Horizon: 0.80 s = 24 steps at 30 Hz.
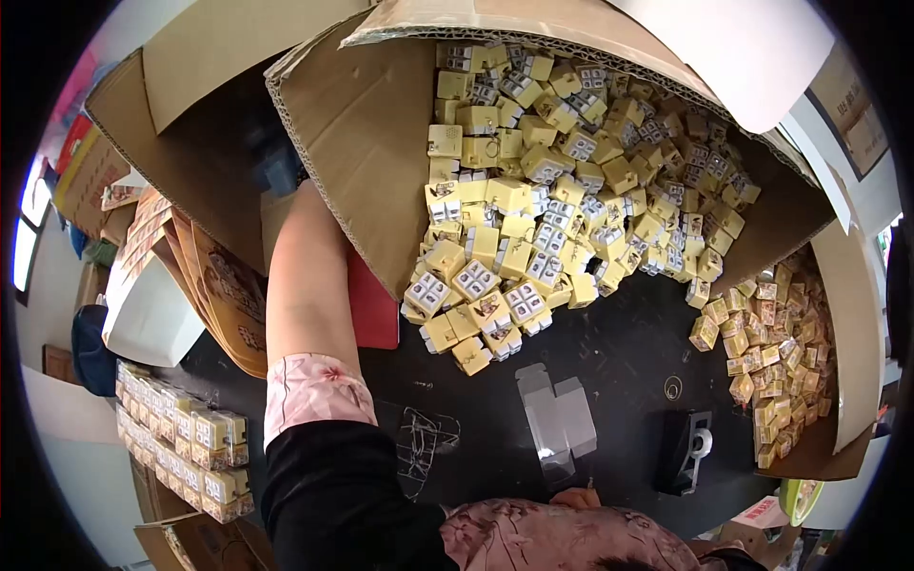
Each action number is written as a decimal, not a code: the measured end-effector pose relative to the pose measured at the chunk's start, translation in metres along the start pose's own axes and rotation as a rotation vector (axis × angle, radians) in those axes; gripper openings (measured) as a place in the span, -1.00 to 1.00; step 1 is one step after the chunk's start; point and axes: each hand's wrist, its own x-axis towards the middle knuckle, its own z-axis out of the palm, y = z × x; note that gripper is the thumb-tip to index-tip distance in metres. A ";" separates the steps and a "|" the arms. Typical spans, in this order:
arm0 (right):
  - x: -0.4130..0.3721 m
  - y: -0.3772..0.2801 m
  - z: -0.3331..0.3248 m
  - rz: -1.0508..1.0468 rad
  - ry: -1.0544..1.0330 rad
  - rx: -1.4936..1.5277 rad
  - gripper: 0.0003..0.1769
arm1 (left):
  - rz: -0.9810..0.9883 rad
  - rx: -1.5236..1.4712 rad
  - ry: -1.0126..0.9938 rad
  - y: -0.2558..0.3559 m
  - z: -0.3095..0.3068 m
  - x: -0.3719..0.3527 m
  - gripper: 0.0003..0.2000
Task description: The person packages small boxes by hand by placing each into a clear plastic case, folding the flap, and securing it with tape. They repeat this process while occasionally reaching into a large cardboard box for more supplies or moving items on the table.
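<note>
Behind the tipped cardboard carton (pixel 362 143) at upper centre my left hand is hidden, its fingers untellable like those of my barely showing right hand (pixel 574 497), so I judge I'm pouring small yellow boxes (pixel 533 219) onto the black table (pixel 628 362), and next needs a steady tilt.

Black table (pixel 628 357), yellow boxes (pixel 473 322), tape dispenser (pixel 687 449)

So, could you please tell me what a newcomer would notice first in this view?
First, the big cardboard carton tipped on its side at the top, spilling a heap of small yellow boxes onto the black table. Next, the person's left arm reaching up behind the carton's flap, its hand hidden. A second pile of smaller packets sits in another carton at the right edge.
</note>
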 end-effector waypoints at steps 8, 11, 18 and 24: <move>0.018 -0.013 -0.021 -0.587 -0.103 -0.305 -0.84 | 0.093 0.353 -0.220 -0.059 -0.018 -0.025 -0.22; 0.021 -0.012 -0.018 -0.664 -0.062 -0.311 -0.78 | -0.148 -0.268 0.463 0.037 0.073 -0.127 -0.28; 0.013 -0.027 -0.023 -0.715 0.010 -0.229 -0.83 | -0.227 -0.462 0.926 0.089 0.087 -0.270 -0.36; 0.014 -0.019 -0.027 -0.661 -0.016 0.000 -0.80 | 0.286 -0.735 1.139 0.047 0.194 -0.346 -0.42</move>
